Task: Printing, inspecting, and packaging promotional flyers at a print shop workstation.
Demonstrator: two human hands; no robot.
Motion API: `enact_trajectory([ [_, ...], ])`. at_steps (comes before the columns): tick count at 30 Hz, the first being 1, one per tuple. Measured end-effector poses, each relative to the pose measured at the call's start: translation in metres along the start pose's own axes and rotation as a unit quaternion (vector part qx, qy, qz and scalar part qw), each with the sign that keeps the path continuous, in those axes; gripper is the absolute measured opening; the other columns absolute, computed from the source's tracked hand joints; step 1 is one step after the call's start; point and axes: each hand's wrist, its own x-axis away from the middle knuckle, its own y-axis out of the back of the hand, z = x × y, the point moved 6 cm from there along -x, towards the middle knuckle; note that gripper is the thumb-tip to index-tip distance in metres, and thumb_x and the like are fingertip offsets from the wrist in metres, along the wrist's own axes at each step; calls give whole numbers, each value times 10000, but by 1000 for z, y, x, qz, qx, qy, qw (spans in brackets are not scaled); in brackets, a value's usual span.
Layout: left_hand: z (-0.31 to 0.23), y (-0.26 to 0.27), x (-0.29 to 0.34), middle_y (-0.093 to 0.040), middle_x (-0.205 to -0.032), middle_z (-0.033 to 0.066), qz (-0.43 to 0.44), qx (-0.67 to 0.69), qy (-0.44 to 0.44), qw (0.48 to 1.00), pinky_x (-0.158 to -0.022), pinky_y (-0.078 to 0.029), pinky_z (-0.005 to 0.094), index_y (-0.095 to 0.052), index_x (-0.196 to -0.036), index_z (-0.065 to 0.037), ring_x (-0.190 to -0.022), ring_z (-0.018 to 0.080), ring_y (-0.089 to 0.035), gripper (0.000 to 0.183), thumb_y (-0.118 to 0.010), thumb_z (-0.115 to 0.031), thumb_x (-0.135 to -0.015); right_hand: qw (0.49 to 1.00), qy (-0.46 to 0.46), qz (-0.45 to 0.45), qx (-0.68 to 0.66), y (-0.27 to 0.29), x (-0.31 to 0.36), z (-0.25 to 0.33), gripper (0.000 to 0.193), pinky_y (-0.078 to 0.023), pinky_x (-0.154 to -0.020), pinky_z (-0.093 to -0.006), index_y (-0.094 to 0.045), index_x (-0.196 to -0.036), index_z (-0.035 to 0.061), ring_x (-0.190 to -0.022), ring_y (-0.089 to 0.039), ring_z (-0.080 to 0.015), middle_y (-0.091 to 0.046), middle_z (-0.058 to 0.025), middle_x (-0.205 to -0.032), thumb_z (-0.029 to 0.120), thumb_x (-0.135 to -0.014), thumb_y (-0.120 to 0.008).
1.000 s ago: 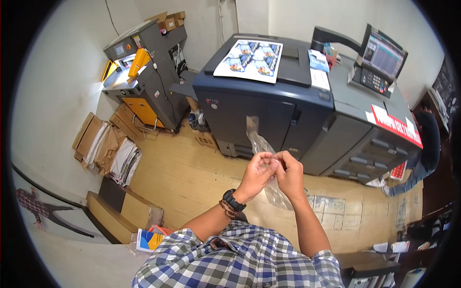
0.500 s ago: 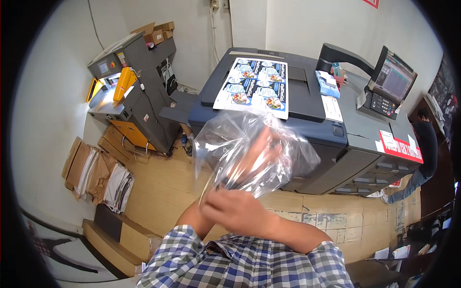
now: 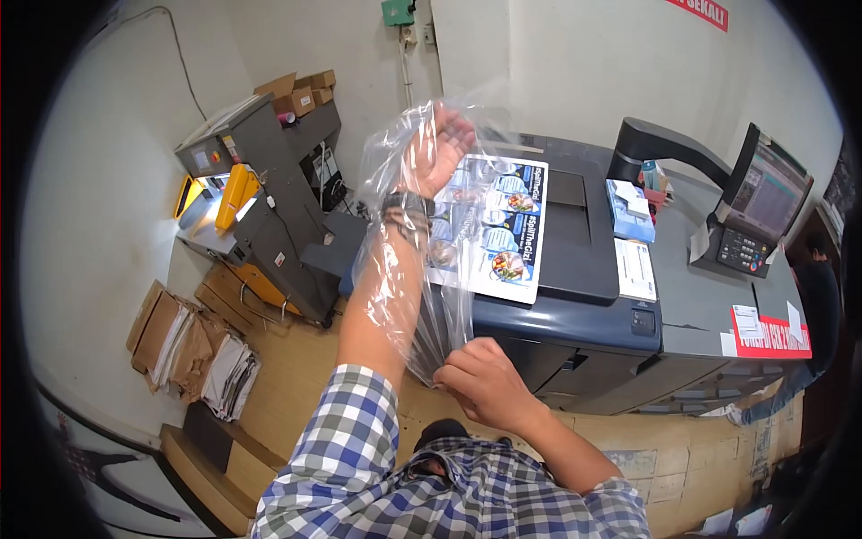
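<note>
My left hand (image 3: 440, 154) is raised inside a clear plastic bag (image 3: 446, 322), its fingers loosely extended with nothing seen in them. The bag surrounds the hand and much of the forearm, over a dark wristwatch (image 3: 409, 208). My right hand (image 3: 487, 379) pinches the bag's lower edge beside my left forearm. Just beyond, a printed sheet (image 3: 512, 229) with repeated blue and black designs and food pictures lies on top of a large dark printer (image 3: 582, 260). The bag and my left arm partly cover the sheet.
A control screen (image 3: 768, 193) stands at the right, near a blue box (image 3: 631, 216). On the left is a grey machine with yellow parts (image 3: 235, 199). Stacked cardboard and paper (image 3: 189, 350) lean by the left wall. A person (image 3: 808, 296) stands at the far right.
My left hand has reached forward and up inside the bag, its arm straightening. My right hand has shifted right, still gripping the bag's edge. The view has tilted slightly.
</note>
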Motion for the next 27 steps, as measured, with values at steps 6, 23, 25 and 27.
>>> enact_trajectory([
  [6,-27,32,-113,-452,-762,37,-183,-46,-67,980,-697,-523,365,-597,-1065,-140,-636,229,-491,268,-590,-394,-982,997,15,54,-49,14,-15,-25,206,-420,-805,-375,-568,-880,78,-825,-526,-265,-501,-66,-827,39,-712,-682],
  [23,128,151,-272,-673,-1156,217,367,-789,-173,461,-902,-513,427,-605,-1284,-85,-1064,361,-649,447,-638,-313,-901,842,-381,-340,-172,21,-80,-333,278,-515,-877,-290,-611,-1191,-35,-971,-671,-188,-681,-128,-1078,73,-936,-627],
  [25,96,200,-236,-676,-1134,226,403,-776,-179,450,-892,-517,432,-614,-1267,-83,-1047,367,-653,426,-632,-304,-903,822,-464,-244,-222,27,-58,-320,397,-439,-1014,-304,-549,-1326,-25,-1123,-621,-196,-675,-120,-1171,85,-948,-604],
  [27,75,211,-219,-680,-1111,235,430,-769,-189,435,-881,-522,438,-624,-1250,-82,-1030,372,-657,405,-626,-295,-905,819,-529,-193,-112,41,-39,-332,376,-448,-1000,-312,-582,-1298,-28,-1149,-613,-207,-673,-136,-1199,94,-943,-595],
])
